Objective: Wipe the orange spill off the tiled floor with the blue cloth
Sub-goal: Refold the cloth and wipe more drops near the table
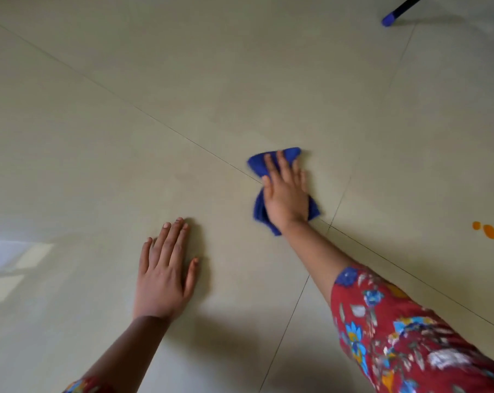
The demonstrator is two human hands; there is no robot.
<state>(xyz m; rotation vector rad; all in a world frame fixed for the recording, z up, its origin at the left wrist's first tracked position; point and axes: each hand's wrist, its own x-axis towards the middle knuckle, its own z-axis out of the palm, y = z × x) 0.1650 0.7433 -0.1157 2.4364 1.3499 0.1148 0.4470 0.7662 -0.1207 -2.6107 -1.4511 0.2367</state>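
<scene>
Red floral sleeve point(396, 336), then the right hand point(285, 194) — fingers point(281, 163) straight, pressing the blue cloth point(258, 208) onto the tiled floor point(183, 80), its long axis along the hand. Left hand point(163, 279) lies flat, fingers loosely spread; the orange spill point(489, 231) sits well apart, rightward.

— Where is the blue cloth point(256, 165) lying?
— It's lying bunched up on the pale tiled floor point(183, 80).
— And the orange spill point(489, 231)?
— Two small drops are sitting well apart from it, to its right.
</scene>
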